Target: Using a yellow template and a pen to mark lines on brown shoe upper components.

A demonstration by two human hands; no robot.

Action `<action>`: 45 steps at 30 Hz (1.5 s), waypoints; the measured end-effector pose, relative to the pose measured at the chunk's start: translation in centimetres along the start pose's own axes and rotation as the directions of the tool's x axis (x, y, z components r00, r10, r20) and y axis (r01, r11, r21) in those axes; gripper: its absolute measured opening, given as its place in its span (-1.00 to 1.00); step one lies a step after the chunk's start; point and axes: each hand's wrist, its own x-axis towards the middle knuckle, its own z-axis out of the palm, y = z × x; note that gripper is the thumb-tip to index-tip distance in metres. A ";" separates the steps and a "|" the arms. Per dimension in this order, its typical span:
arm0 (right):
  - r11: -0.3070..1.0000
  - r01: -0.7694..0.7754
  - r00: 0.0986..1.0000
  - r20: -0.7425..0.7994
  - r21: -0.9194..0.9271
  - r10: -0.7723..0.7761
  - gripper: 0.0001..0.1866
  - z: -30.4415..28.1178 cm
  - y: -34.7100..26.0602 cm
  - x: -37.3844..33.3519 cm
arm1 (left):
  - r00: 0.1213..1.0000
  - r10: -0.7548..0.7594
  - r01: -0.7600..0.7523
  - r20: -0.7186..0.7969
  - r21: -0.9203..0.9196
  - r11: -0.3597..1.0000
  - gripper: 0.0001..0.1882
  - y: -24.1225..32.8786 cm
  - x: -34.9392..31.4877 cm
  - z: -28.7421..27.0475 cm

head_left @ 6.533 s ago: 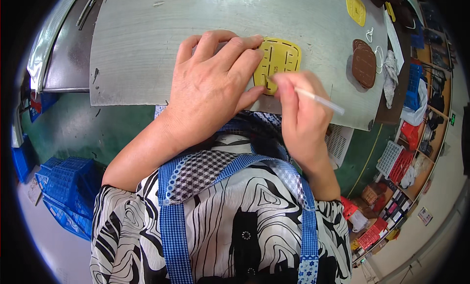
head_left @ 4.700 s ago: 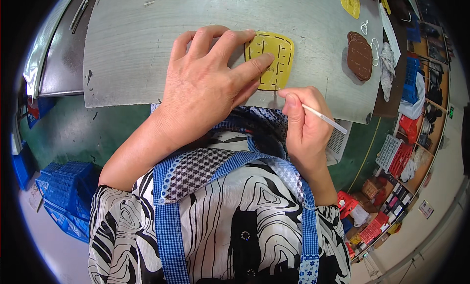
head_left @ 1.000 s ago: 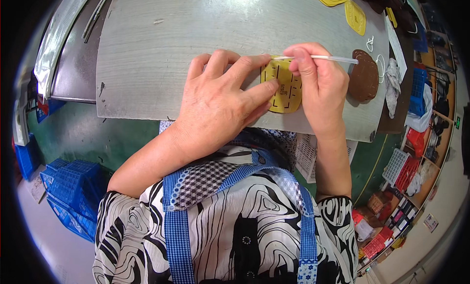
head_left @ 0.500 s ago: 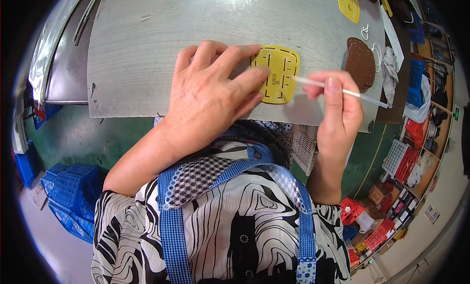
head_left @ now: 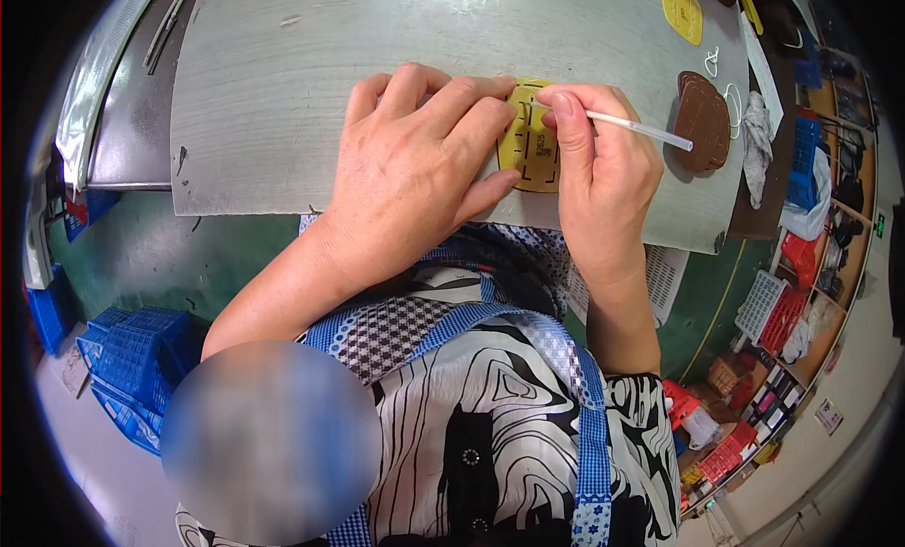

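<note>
A yellow template with cut slots and rounded corners lies near the front edge of the grey board. My left hand rests on its left side, fingers spread and pressing it down. Between thumb and fingers, my right hand pinches a thin white pen refill with a clear tube end. The refill's tip touches or hovers just over a slot in the upper part of the template; which of the two I cannot tell. My right fingers cover the template's upper right edge.
Brown shaped pieces are stacked at the right of the grey board. More yellow templates lie at the far right, near white cord and a crumpled grey cloth. Blue crates stand on the floor at left; shelves line the right.
My right hand has moved left and slightly up, bringing the pen refill's tip from the template's right side to its upper part. The left hand still holds the template down, its thumb shifted lower.
</note>
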 end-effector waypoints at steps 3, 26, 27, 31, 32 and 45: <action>1.000 0.024 1.000 0.007 -0.008 -0.024 -0.86 -0.2 -0.1 -0.1 | 1.000 0.003 -0.003 0.000 0.005 1.000 -0.52 0.1 0.1 0.0; 0.998 -0.063 0.998 -0.001 0.002 0.063 -0.81 -0.7 -0.4 -0.6 | 1.000 0.016 -0.015 -0.013 0.019 1.000 -0.54 0.2 0.1 0.3; 0.995 -0.096 0.993 0.070 -0.012 0.097 -0.83 -1.1 -0.9 -1.2 | 1.000 0.013 -0.012 -0.015 0.025 1.000 -0.54 0.0 0.0 0.3; 0.982 -0.190 0.962 0.205 0.020 0.181 -0.89 -2.5 -2.4 -4.3 | 1.000 0.013 -0.013 -0.015 0.035 0.999 -0.53 -0.1 -0.1 0.5; 0.976 -0.213 0.953 0.226 0.035 0.200 -0.87 -2.8 -2.6 -4.8 | 1.000 0.013 -0.012 -0.015 0.033 0.999 -0.53 -0.1 -0.1 0.5; 0.991 -0.130 0.990 -0.048 0.033 0.132 -0.75 -1.8 1.6 -0.9 | 0.999 0.045 -0.046 0.015 0.097 0.994 -0.53 0.5 0.1 0.3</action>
